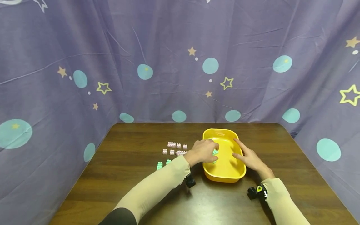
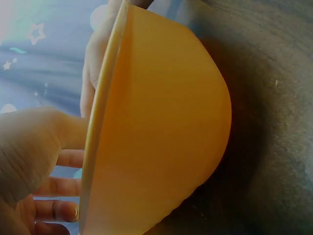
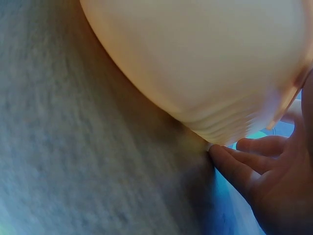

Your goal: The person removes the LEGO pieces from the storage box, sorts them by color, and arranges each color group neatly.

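A yellow plastic basin (image 1: 225, 170) stands on the table. My left hand (image 1: 203, 151) reaches over its left rim, fingers and thumb spread apart and slightly bent. Green toy building bricks (image 1: 215, 152) show in the basin between that thumb and fingers, partly hidden by the hand. In the left wrist view the fingers (image 2: 58, 186) go behind the basin's rim. At the right rim is my right hand (image 1: 251, 159), its thumb pointing over the basin and its fingers stretched toward the far right side. The right wrist view shows these fingers (image 3: 234, 166) close to the basin wall.
Several pale pink bricks (image 1: 172, 144) lie in rows on the wooden table (image 1: 135, 137), left of the basin. Nearer me are green bricks (image 1: 159, 165), some partly behind the left forearm. A purple patterned curtain (image 1: 168, 47) hangs behind and at both sides.
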Tool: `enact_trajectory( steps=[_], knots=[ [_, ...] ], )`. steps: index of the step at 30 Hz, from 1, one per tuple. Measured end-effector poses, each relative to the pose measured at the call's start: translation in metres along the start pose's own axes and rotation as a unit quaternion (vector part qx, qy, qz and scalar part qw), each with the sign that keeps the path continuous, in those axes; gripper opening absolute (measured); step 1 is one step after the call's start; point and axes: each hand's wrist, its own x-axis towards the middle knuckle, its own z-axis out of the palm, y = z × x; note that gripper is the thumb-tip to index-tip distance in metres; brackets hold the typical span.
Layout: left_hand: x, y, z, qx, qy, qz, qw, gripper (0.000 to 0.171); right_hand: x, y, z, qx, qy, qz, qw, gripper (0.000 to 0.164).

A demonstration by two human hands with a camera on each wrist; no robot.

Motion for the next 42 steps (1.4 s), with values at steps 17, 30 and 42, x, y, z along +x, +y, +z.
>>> enact_trajectory(
  steps=[17,30,42],
  knots=[
    [0.033,0.007,0.011,0.055,-0.016,-0.006,0.9984,0.024,0.002,0.003,0.003,0.001,0.010,-0.002,1.000,0.073],
    [0.044,0.008,0.017,0.043,-0.041,-0.002,0.9982,0.007,0.000,0.002,0.003,-0.008,0.025,-0.013,1.000,0.073],
    [0.048,0.010,0.022,0.070,-0.066,-0.010,0.9953,0.007,0.001,0.002,0.002,-0.004,0.024,-0.013,1.000,0.073]
  ],
)
